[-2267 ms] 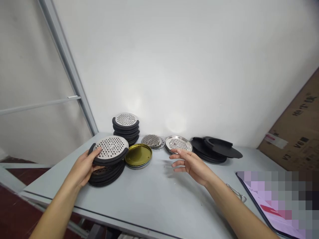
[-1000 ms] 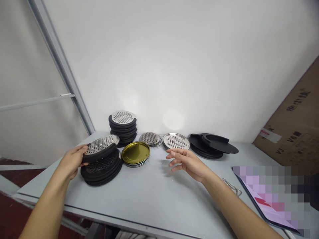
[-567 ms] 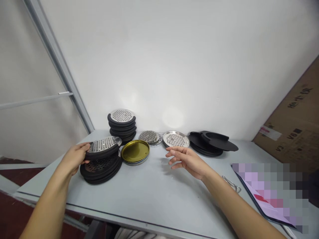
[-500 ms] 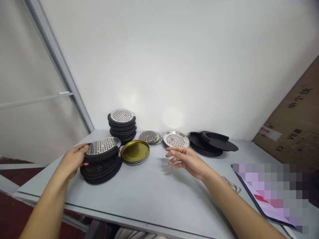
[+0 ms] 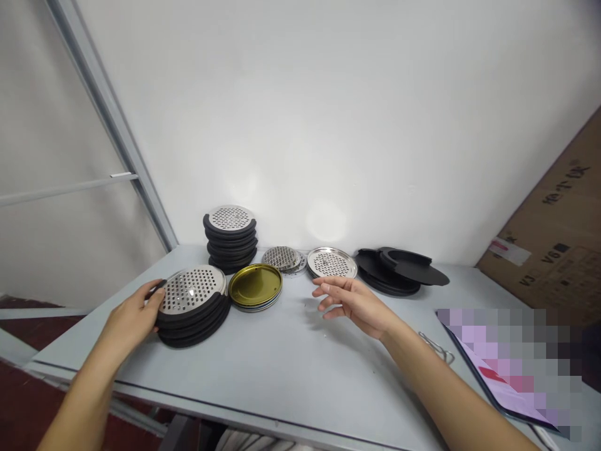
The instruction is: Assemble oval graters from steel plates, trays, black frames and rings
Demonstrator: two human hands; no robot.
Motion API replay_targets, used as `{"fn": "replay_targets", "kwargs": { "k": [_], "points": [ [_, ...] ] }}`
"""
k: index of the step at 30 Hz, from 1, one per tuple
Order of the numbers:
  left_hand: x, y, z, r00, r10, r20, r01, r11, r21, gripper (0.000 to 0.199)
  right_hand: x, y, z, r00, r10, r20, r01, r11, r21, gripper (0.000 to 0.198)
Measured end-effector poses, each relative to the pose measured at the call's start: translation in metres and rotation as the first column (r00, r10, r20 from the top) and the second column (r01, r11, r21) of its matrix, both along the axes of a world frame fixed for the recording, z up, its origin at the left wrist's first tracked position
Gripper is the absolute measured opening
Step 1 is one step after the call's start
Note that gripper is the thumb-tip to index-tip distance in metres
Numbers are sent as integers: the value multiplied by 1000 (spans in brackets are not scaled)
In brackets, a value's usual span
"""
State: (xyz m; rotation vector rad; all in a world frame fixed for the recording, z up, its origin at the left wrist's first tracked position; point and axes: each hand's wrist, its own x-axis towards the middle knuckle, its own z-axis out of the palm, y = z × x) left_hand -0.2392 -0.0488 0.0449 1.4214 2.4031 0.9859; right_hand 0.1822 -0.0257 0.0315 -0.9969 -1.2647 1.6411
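My left hand (image 5: 137, 314) grips the edge of a round, perforated metal disc with a black rim (image 5: 191, 289), thumb near the top, fingers at its left side. That disc lies flat on a stack of similar black-rimmed discs (image 5: 195, 331). Beside the stack, to the right, sits a shiny gold lid (image 5: 256, 285) on top of other thin round pieces. My right hand (image 5: 354, 305) hovers over the table with fingers apart and nothing in them. Behind its fingertips is a silver perforated disc with a raised rim (image 5: 331, 264).
A taller stack of black-rimmed discs (image 5: 231, 241) stands by the wall. Smaller perforated metal discs (image 5: 280, 257) lie next to it. Black round parts (image 5: 387, 270) are piled at the back right. A tablet (image 5: 498, 369), bent wire (image 5: 436, 348) and cardboard box (image 5: 549, 232) are at right.
My left hand has lowered the perforated disc from a tilted position above the stack until it lies flat on top. My right hand has stayed in place.
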Motion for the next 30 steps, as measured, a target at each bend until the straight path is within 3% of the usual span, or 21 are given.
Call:
{"fn": "replay_targets", "kwargs": {
  "k": [3,8,10,11,13,15,16,18,20,21,24,30],
  "points": [
    [-3,1,2,987,-65,-149,47,992,-118,44,1,0,-1,1000,0,7,0,1000,0,39],
    [-3,-5,12,932,-64,-356,17,991,-135,58,1,0,0,1000,2,10,-2,1000,5,38],
    [8,-14,22,883,19,-469,-42,998,-38,63,1,0,0,1000,0,13,0,1000,4,38],
    [18,-18,27,848,103,-521,-72,994,80,60,1,0,0,1000,-3,15,3,1000,4,38],
    [47,-25,35,812,178,-556,-18,959,282,48,1,1,-1,1000,-12,17,12,1000,1,37],
    [85,-25,35,836,32,-547,167,936,311,36,1,1,-2,999,-27,20,27,1000,-1,36],
    [104,-21,33,822,-120,-556,302,921,247,31,1,2,-2,999,-38,23,38,999,-2,36],
    [142,-10,24,699,-451,-554,535,845,-13,25,1,3,-2,998,-64,26,64,998,-6,34],
    [172,4,14,575,-631,-521,608,756,-243,23,2,4,-2,996,-89,30,90,996,-15,33],
    [182,11,10,529,-667,-524,613,728,-308,22,2,4,-2,995,-99,31,99,995,-20,33],
    [196,26,3,475,-680,-558,581,719,-381,21,3,6,-1,993,-113,33,114,993,-26,31],
    [186,33,5,456,-715,-530,568,692,-445,22,3,5,-1,994,-97,46,98,995,-19,28]
  ]
}}
